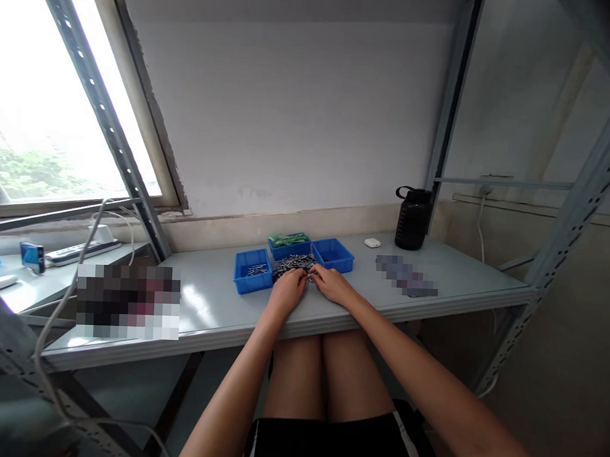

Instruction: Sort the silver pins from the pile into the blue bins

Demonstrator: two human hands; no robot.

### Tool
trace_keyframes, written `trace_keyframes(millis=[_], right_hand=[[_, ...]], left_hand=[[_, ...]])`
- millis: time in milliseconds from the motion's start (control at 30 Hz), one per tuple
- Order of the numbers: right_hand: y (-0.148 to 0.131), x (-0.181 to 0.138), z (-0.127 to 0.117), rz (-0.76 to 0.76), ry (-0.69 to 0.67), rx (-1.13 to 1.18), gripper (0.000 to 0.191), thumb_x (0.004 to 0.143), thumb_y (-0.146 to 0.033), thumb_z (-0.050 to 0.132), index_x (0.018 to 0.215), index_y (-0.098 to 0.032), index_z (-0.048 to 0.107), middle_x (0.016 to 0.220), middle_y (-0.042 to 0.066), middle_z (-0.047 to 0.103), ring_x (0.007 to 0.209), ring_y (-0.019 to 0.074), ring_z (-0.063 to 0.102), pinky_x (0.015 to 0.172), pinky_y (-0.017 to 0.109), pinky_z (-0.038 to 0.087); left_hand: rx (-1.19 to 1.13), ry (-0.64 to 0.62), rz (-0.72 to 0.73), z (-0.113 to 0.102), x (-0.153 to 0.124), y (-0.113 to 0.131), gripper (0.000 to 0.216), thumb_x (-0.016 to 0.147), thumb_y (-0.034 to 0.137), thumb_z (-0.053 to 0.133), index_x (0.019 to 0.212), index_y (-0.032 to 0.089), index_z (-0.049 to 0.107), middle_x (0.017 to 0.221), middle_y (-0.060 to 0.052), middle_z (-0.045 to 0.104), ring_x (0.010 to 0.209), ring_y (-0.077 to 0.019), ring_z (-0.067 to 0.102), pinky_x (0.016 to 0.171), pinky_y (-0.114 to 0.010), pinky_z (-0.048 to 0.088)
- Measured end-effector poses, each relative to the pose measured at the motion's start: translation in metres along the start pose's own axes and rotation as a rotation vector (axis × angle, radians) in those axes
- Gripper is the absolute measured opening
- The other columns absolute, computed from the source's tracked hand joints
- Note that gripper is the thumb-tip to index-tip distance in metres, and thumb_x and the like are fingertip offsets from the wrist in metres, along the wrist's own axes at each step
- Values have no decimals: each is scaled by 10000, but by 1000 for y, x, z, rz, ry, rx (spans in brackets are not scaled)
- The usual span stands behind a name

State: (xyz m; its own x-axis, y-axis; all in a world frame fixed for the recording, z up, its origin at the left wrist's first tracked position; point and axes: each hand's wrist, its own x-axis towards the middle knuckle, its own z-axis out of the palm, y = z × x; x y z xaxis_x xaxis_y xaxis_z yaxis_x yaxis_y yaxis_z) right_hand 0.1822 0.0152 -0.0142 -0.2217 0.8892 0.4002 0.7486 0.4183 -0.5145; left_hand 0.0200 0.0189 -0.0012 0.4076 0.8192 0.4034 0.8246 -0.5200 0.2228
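Note:
My left hand (289, 289) and my right hand (333, 284) meet at the front of a pile of thin metal pins (294, 261), dark and silvery. The fingers of both are closed, fingertips almost touching. Between the right fingertips shows a small silvery metal piece (310, 277); its exact kind is too small to make out. What the left fingertips hold, if anything, is hidden. Left of the pile stands a blue bin (242, 282) with some pins in it. A second blue bin (344, 264) is to the right, and a third blue bin (271, 250) behind holds green packets (288, 239).
On the table (218, 262), a white case (372, 243) and a black bottle (412, 222) stand at the back right. Blurred-out items lie at both sides. Metal shelf posts (97, 98) frame the workplace; a white cable (76, 280) hangs at left.

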Motion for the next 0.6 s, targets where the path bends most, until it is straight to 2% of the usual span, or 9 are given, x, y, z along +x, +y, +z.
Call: trace_keyframes(millis=[333, 600], right_hand=[[9, 6, 4, 56, 75, 8, 273, 947, -320, 558, 1161, -152, 579, 1103, 71, 629, 919, 189, 640, 793, 384, 546], [5, 3, 2, 29, 5, 15, 263, 945, -317, 563, 1148, -152, 587, 1099, 69, 632, 918, 188, 642, 790, 380, 548]], left_hand=[[18, 45, -67, 0, -1, 0, 239, 942, 301, 549, 1123, 157, 604, 1133, -84, 626, 965, -198, 628, 832, -400, 539], [9, 24, -23, 2, 0, -1, 238, 939, 302, 554, 1116, 152, 607, 1126, -82, 628, 965, -200, 628, 834, -403, 537]])
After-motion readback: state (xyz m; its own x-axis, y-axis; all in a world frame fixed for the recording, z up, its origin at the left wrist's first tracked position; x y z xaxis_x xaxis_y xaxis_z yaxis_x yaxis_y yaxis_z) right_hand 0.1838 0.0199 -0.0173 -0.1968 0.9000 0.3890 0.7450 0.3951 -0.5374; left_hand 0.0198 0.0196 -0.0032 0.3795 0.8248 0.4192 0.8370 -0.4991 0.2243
